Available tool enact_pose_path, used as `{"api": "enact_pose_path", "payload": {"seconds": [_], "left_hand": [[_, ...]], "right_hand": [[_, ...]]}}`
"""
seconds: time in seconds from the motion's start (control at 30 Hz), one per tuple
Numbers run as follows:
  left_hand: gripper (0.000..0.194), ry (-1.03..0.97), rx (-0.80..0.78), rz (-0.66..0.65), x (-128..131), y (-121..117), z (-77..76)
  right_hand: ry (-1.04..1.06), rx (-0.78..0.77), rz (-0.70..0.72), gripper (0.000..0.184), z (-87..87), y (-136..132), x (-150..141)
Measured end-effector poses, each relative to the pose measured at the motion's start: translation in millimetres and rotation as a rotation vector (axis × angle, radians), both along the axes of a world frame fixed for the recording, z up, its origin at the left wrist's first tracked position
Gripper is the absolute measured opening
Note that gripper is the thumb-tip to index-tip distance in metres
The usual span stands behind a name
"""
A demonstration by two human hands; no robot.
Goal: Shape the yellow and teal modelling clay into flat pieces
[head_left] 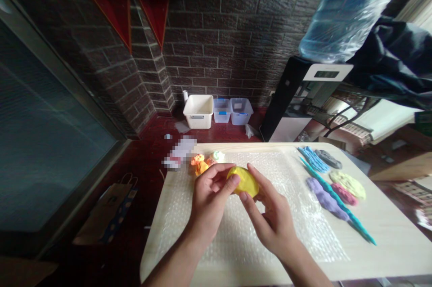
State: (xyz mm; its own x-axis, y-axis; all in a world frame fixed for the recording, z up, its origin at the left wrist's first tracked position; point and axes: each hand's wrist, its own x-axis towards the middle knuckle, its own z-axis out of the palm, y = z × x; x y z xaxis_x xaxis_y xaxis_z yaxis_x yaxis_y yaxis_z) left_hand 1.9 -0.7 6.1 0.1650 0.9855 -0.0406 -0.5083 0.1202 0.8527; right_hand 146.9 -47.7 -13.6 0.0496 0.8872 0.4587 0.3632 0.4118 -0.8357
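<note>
Fingers [232,183] of left hand [209,193] and right hand [274,215] pinch yellow lump [247,182] from both sides | bubble wrap [236,233] below, on table [391,244] | purple lump [324,198] at right

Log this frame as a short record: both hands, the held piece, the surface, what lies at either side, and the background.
left hand: left hand, fingers and thumb on the yellow lump
right hand: right hand, thumb and fingertips on the same lump
held piece: yellow lump, raised above the bubble wrap
surface: pale table
far left: orange pieces
right: teal strip, purple lump
background: white bin on the floor
</note>
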Motion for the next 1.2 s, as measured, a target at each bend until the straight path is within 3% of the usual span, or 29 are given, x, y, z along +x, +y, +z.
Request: {"api": "enact_pose_path", "payload": {"seconds": [0.23,0.37,0.77,1.2], "left_hand": [[0.029,0.039,0.014,-0.02,-1,0,-1.1],[0.029,0.079,0.036,-0.019,-1,0,-4.1],[0.034,0.042,-0.005,-0.008,-1,2,2.1],[0.031,0.046,0.034,-0.002,-3,2,1.6]], "right_hand": [[-0.163,0.085,-0.006,0.062,7.3,-1,9],[-0.166,0.042,0.032,0.054,10.0,-1,11],[0.166,-0.121,0.069,0.05,9.3,-2,2],[0.21,-0.135,0.114,0.054,9.3,-1,3]]}}
